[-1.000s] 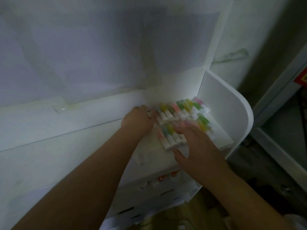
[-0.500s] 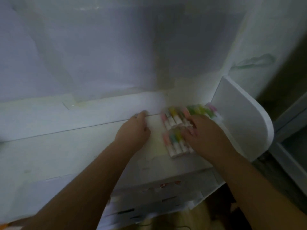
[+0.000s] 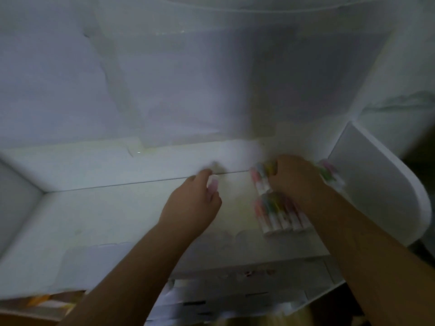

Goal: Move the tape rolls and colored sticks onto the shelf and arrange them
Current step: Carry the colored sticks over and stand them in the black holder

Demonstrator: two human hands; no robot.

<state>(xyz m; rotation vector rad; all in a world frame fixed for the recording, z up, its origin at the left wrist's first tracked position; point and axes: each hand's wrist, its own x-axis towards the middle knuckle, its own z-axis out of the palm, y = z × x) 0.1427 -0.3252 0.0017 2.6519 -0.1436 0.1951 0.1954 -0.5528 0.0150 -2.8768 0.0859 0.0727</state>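
Two rows of coloured sticks lie on the white shelf [image 3: 131, 208] near its right end. The front row [image 3: 280, 215] is uncovered. My right hand [image 3: 296, 182] rests on top of the back row [image 3: 259, 180], hiding its middle; a few stick ends [image 3: 329, 172] show past the hand on the right. My left hand [image 3: 193, 203] hovers left of the sticks with fingers loosely curled, holding nothing, its forefinger reaching toward the shelf's back edge. No tape roll is in view. The picture is blurred.
The shelf's rounded white side panel [image 3: 381, 184] stands just right of the sticks. A white back wall [image 3: 188, 90] rises behind. Lower shelf levels [image 3: 235, 290] show below the front edge. The shelf's left wall [image 3: 14, 191] is far left.
The view has tilted up and shifted left. My right hand has slid from the front row back onto the back row. My left hand stays left of the sticks.
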